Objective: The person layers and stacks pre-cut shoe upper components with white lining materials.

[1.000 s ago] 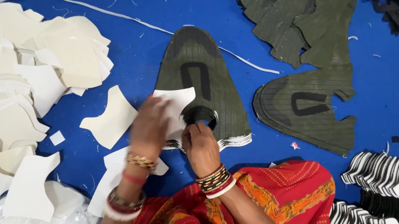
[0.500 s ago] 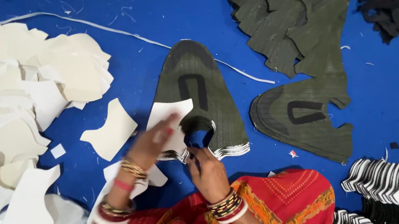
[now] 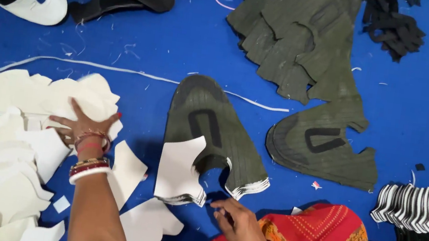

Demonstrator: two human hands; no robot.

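While lying flat with fingers spread on the pile of white cut pieces at the left of the blue table, left hand with bangles at the wrist. Down near the red cloth, right hand with fingers curled loosely, pinching nothing, tips just beside a small stack of white pieces. Leaning on that stack, a pile of dark green shoe pieces, with more green ones near on the right.

Matt ribbed olive cloth uppers, smooth white liners.
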